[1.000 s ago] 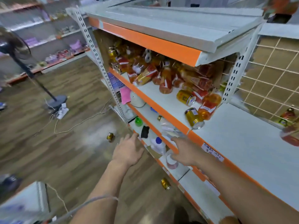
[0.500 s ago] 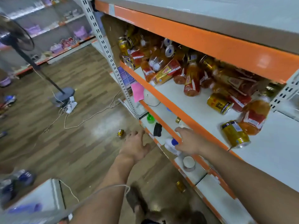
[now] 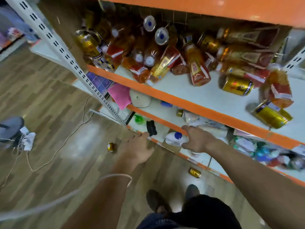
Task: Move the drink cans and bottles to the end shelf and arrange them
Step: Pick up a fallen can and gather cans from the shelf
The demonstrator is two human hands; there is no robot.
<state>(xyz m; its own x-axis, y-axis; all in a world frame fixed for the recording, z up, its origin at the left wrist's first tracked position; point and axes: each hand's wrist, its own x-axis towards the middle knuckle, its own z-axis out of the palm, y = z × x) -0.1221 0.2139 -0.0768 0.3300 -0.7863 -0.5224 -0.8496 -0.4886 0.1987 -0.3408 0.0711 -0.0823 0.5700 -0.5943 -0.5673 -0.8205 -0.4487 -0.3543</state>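
A jumble of orange drink bottles (image 3: 198,68) and gold cans (image 3: 236,85) lies toppled on the white shelf with the orange front edge (image 3: 189,101). Another gold can (image 3: 272,115) lies near that shelf's front at the right. Two gold cans are on the wooden floor, one (image 3: 110,147) to the left of my hands and one (image 3: 194,172) below the bottom shelf. My left hand (image 3: 140,148) reaches down over the floor with relaxed fingers, holding nothing. My right hand (image 3: 197,140) hovers with spread fingers in front of the lower shelf edge, empty.
A white slotted upright (image 3: 66,57) marks the shelf's left end. The lower shelves hold a pink cloth (image 3: 119,95), a white bottle with a blue cap (image 3: 175,138), a green item (image 3: 139,119) and packets. A power strip (image 3: 28,139) and cord lie on the floor. My shoes (image 3: 156,202) stand below.
The view has dropped and come closer to the shelves. Both hands have stayed low by the lower shelf edge, empty throughout, and my feet are now in view.
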